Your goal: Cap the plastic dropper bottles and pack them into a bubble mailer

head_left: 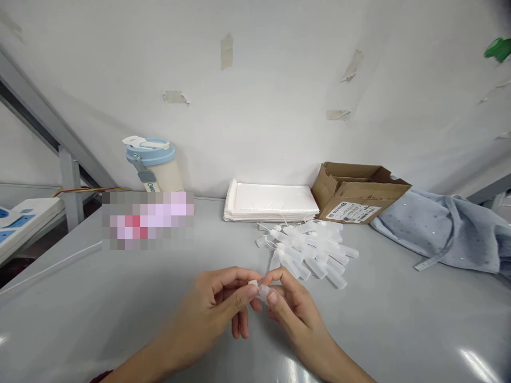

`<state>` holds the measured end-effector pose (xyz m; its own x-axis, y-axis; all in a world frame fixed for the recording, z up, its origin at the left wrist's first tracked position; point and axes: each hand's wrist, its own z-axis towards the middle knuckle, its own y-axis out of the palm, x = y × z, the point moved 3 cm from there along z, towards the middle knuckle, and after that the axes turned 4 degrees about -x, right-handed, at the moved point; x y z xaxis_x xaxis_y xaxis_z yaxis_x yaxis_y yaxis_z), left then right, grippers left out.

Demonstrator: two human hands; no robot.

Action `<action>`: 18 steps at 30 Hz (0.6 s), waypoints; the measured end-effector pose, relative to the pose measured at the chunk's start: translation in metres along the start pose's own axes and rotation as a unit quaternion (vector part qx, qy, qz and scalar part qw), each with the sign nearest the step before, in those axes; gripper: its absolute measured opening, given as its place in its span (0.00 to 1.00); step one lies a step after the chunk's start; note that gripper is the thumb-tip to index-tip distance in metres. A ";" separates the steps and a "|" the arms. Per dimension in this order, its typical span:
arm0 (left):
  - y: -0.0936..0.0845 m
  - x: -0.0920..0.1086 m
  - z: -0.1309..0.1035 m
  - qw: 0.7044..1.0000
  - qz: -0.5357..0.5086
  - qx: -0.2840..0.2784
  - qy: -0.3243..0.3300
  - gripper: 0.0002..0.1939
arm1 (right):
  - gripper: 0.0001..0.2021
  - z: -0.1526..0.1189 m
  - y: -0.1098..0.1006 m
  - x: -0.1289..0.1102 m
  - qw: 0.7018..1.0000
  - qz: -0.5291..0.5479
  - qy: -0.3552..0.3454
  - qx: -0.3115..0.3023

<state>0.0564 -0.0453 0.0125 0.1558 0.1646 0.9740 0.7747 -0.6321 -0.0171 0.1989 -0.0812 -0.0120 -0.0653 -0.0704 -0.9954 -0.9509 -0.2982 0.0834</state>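
Observation:
My left hand (pixel 225 298) is closed, pinching a small white piece (pixel 253 284) between thumb and fingertips. Close against it, my right hand (pixel 289 303) grips a small translucent plastic piece (pixel 264 292) in its thumb and fingers. The two pieces meet or nearly meet; fingers cover most of both, so their exact kind is hidden. Just beyond my right hand lies a loose pile of small translucent plastic bottles (pixel 313 247), several with thin white strings or straps at their tops.
Behind the pile are a stack of white padded envelopes (pixel 273 199) and an open cardboard box (pixel 355 197). Grey-blue cloth (pixel 443 229) lies at right. A blue-lidded tumbler (pixel 155 162) stands at back left, near a blurred-out patch. A power strip (pixel 27 221) and white cable (pixel 51 267) are at left.

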 end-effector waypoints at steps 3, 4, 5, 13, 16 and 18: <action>0.000 0.002 0.000 0.999 0.040 -0.004 -0.007 0.16 | 0.12 -0.001 -0.001 0.001 0.999 -0.030 0.001 0.027; 0.000 0.001 0.000 0.998 0.053 -0.003 -0.015 0.16 | 0.12 -0.001 -0.002 0.002 0.999 -0.036 0.005 0.037; -0.001 0.001 0.000 0.998 0.062 -0.003 -0.024 0.17 | 0.12 -0.001 -0.003 0.002 0.998 -0.037 0.008 0.046; -0.008 -0.003 0.001 0.997 0.061 0.039 -0.030 0.14 | 0.10 -0.005 -0.004 0.002 0.997 -0.048 0.013 0.065; -0.007 0.000 0.002 0.999 0.035 0.023 -0.025 0.11 | 0.07 -0.005 -0.004 -0.001 0.992 -0.108 -0.009 0.064; -0.006 0.001 0.002 0.999 0.027 -0.006 -0.025 0.11 | 0.05 -0.006 -0.003 -0.004 0.986 -0.152 -0.039 0.052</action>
<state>0.0534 -0.0395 0.0131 0.2289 0.1672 0.9590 0.7569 -0.6501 -0.0673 0.2036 -0.0853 -0.0077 0.2088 0.0813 -0.9746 -0.9555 -0.1954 -0.2210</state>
